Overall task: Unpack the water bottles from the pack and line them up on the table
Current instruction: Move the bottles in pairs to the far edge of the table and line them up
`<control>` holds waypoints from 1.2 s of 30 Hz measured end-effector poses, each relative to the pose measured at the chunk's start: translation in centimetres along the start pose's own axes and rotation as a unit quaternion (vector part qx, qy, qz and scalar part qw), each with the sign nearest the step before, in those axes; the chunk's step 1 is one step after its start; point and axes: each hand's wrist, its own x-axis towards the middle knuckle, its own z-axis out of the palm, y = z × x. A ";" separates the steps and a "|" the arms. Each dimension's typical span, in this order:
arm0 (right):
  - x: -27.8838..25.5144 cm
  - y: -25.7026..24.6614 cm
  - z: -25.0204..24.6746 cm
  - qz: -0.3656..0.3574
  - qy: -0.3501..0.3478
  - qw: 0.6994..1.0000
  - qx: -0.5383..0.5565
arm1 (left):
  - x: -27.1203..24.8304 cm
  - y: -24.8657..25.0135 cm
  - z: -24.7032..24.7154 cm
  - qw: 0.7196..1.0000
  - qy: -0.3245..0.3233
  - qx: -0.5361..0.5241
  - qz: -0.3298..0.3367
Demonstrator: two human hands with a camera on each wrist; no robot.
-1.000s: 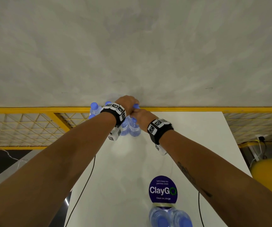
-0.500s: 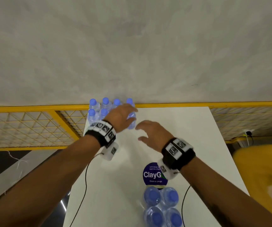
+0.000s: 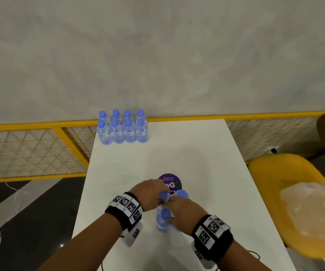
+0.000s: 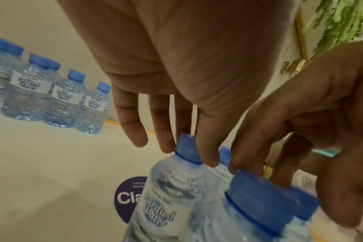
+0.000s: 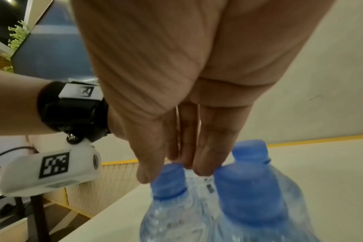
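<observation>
Several clear water bottles (image 3: pixel 123 130) with blue caps stand in two rows at the far left corner of the white table (image 3: pixel 196 153). A tight cluster of bottles (image 3: pixel 164 222) stands near me. My left hand (image 3: pixel 153 194) reaches down on the cluster's far left bottle (image 4: pixel 172 188), and its fingertips (image 4: pixel 207 152) pinch the blue cap. My right hand (image 3: pixel 183 208) comes in from the right. Its thumb and fingers (image 5: pixel 203 163) close on the cap of a near bottle (image 5: pixel 170 180). The hands hide part of the cluster.
A round purple sticker (image 3: pixel 172 180) lies on the table just beyond the cluster. A yellow chair (image 3: pixel 271 169) with crumpled clear plastic (image 3: pixel 310 208) stands at the right. Yellow mesh railing (image 3: pixel 40 153) runs behind and left of the table. Thin cables (image 3: pixel 107 265) trail from my wrists.
Both hands let go at the far rows and drew back toward me, down onto the near cluster. The far rows now stand uncovered.
</observation>
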 end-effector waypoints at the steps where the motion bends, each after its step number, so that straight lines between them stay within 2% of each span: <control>1: -0.1 0.0 0.6 0.003 0.004 1.000 -0.017 | 0.0 0.2 0.4 1.000 -0.002 0.006 -0.008; 3: -0.1 -0.3 1.5 0.029 0.023 0.997 -0.063 | -0.1 0.7 1.0 1.000 0.007 0.014 -0.026; 5: 0.3 -0.7 1.9 0.019 0.023 0.996 -0.087 | -0.1 1.1 1.5 0.998 0.030 0.033 -0.044; 10: 1.5 -1.2 1.8 0.002 -0.007 0.998 -0.061 | -0.2 0.9 2.3 0.994 0.070 0.053 -0.063; 14: 1.9 -0.8 0.2 0.011 0.011 0.999 -0.046 | 0.6 1.1 0.8 0.994 0.066 0.060 -0.068; 18: 2.5 -0.2 -3.1 -0.016 0.045 0.999 -0.020 | 2.2 0.5 -3.1 0.994 0.075 0.038 -0.067; 21: 3.6 0.7 -6.1 -0.025 0.085 0.996 -0.005 | 4.0 -0.2 -7.6 0.992 0.100 0.024 -0.068; 24: 5.9 1.4 -9.4 -0.035 0.096 0.995 -0.015 | 6.6 -1.0 -12.2 0.989 0.131 0.028 -0.068; 29: 11.4 2.4 -14.1 -0.025 0.129 0.991 -0.013 | 12.0 -3.4 -18.6 0.985 0.141 0.039 -0.090; 36: 21.5 3.5 -17.9 0.042 0.125 0.991 -0.025 | 19.8 -8.4 -22.2 0.967 0.148 0.155 -0.137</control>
